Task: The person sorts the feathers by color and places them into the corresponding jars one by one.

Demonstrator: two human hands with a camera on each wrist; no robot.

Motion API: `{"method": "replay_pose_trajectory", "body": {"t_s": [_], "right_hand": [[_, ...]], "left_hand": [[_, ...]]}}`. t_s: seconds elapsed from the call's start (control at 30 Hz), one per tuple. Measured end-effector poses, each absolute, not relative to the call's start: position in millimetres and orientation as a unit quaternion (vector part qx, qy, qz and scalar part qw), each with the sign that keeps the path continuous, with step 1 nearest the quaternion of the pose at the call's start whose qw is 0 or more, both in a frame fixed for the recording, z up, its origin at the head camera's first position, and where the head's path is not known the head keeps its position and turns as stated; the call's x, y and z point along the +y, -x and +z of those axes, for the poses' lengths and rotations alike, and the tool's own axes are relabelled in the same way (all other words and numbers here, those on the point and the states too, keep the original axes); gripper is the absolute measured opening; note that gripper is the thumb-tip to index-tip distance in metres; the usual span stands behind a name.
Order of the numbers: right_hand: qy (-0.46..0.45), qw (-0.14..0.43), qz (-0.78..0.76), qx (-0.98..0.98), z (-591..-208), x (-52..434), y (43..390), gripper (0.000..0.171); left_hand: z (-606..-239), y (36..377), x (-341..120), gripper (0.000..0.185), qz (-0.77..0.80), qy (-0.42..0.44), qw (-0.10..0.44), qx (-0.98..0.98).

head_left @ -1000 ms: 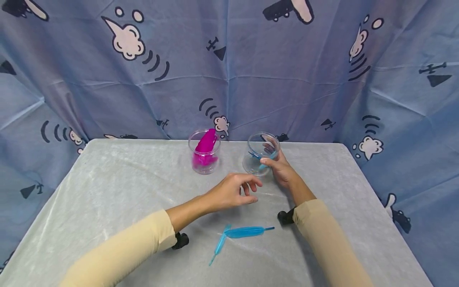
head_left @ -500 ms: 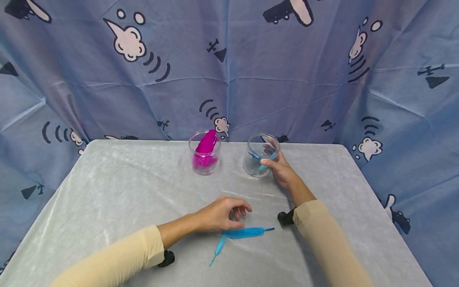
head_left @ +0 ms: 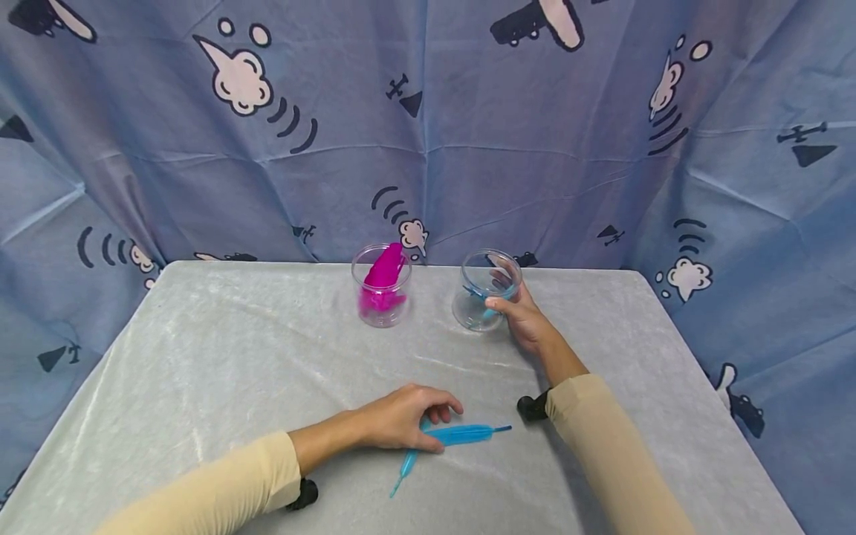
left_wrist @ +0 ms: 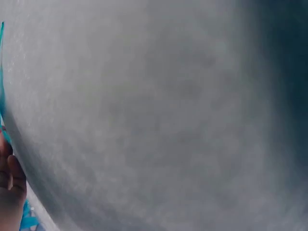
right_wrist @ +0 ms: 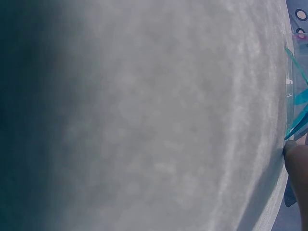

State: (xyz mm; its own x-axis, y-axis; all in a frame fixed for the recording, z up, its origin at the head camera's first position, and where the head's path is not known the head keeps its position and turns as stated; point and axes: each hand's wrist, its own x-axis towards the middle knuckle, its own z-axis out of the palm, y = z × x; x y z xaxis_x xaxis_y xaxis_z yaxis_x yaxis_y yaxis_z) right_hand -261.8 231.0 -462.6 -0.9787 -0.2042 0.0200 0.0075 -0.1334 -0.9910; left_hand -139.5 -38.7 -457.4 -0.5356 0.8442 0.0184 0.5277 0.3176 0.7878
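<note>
Two slim blue pieces with thin tips lie on the table in the head view; the wider one point(head_left: 468, 435) points right and has a dark tip. The narrower blue piece point(head_left: 406, 465) slants toward the front edge. My left hand point(head_left: 401, 420) is right over their meeting ends, thumb and bent fingers apart with the wider piece between them. Whether it touches them I cannot tell. My right hand point(head_left: 528, 316) grips a clear jar point(head_left: 471, 312) from the right side. Blue pieces show inside that jar, also in the right wrist view as blue strips point(right_wrist: 301, 98).
Left of the gripped jar stands a second clear jar point(head_left: 381, 318) with magenta pieces point(head_left: 384, 275) inside, one reaching its rim. A grey-white cloth point(head_left: 254, 349) covers the table. A blue patterned curtain point(head_left: 535, 148) hangs behind and at both sides.
My left hand has come from beside the right jar down toward the front, onto the blue pieces. My right hand and both jars have stayed in place.
</note>
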Motion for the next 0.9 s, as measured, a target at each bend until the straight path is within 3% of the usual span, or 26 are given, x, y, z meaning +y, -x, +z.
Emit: {"method": "replay_pose_trajectory", "body": {"t_s": [0.9], "right_hand": [[0.070,0.072,-0.749,0.655,-464.2,231.4,263.2,0.086]], "left_hand": [[-460.8,138.1,-37.3,0.035,0.399,-0.429,0.188,0.788]]}}
